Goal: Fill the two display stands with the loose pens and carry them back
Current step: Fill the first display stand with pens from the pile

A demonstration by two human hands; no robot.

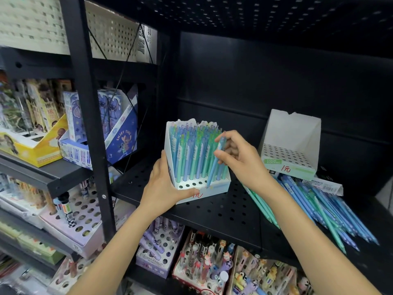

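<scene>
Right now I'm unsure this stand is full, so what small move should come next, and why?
Probably lower the blue pen that the right hand pinches into one of the open holes in the front row of the near stand. Its tip already hovers by that row, the left hand steadies the stand, and the second stand is empty, with loose pens waiting.

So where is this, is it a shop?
Probably a stationery shop: black metal shelves hold cartoon pen boxes, and a white display stand carries a handwritten price label.
</scene>
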